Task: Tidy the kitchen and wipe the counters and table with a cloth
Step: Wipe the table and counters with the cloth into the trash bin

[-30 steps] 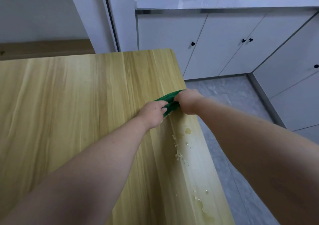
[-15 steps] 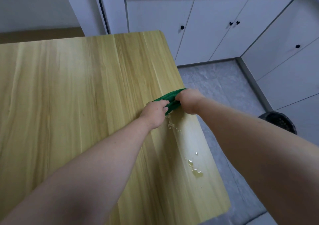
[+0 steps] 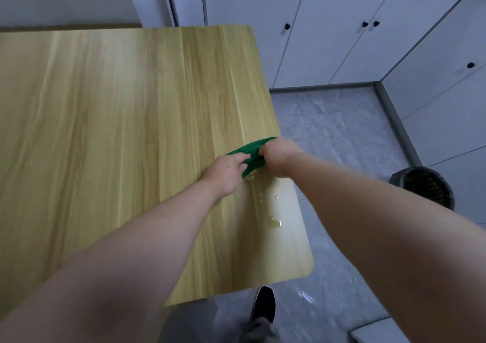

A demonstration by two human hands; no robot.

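A green cloth [image 3: 253, 151] lies bunched on the light wooden table [image 3: 118, 121], close to its right edge. My left hand [image 3: 225, 174] grips the cloth's left end and my right hand [image 3: 279, 157] grips its right end at the table's edge. Pale crumbs [image 3: 251, 177] are gathered against the near side of the cloth. A few crumbs and wet drops [image 3: 274, 223] trail toward me along the table's right side.
White cabinets with black knobs [image 3: 287, 26] line the far and right walls. A dark round waste bin [image 3: 426, 187] stands on the grey tiled floor right of the table. My black shoe [image 3: 264, 304] shows below the table's near corner.
Both hands have dragged the cloth toward me along the table's right edge, pushing crumbs ahead of it. The view has tilted down, so the sink is gone and the bin and floor show.
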